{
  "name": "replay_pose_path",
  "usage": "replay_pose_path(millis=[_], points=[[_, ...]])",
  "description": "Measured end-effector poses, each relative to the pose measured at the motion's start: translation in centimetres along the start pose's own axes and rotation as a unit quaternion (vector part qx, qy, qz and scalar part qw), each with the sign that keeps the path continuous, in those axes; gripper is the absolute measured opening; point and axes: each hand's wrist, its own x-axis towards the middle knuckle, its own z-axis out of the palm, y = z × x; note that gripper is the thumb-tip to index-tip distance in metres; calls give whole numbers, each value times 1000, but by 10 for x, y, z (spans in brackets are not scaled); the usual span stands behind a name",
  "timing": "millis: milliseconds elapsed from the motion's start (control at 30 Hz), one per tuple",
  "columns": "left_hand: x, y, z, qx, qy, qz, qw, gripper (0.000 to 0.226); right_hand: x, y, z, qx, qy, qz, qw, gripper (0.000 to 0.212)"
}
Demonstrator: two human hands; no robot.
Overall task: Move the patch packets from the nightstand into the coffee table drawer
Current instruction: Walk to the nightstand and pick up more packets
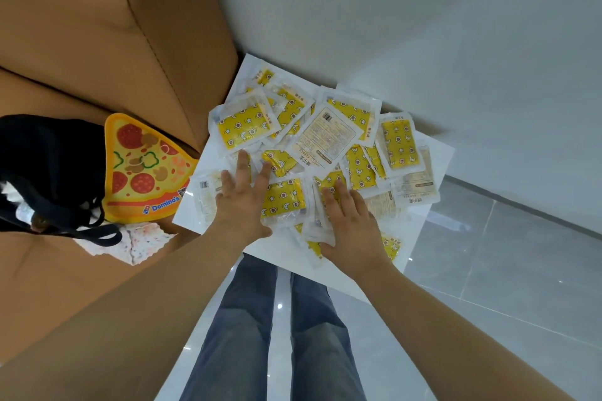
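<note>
**Many Slick Packets, None Yet Gripped**

Both hands lie flat on the heap. The left hand (241, 202) has its fingers straight and spread, pressing on packets at the near left of the pile. The right hand (351, 221) rests palm-down on packets at the near right. Neither grip is closed on anything. The patch packets (325, 137) cover most of the white nightstand (260, 252), overlapping loosely, some yellow face up and some printed back up, with a few at its near edge. The coffee table drawer is not in view.

The packets look light, thin and soft. Their glossy, clear-edged wrappers will likely slide over one another and over the smooth counter. A single pinch would probably lift only one or two. Sweeping them inward into a stack, then clamping it from both sides with thumbs on top, looks the surer hold. Loose ones at the edges may slip toward the floor or the brown sofa (97, 42).
</note>
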Motion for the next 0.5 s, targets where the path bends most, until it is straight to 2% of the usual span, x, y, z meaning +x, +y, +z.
replay_pose_path(millis=[333,500], points=[[3,-10,0,21,56,29,998,109,-2,3,3,24,21,0,999,68],[3,-8,-9,-21,84,19,996,98,-9,0,4,15,29,-8,999,59]])
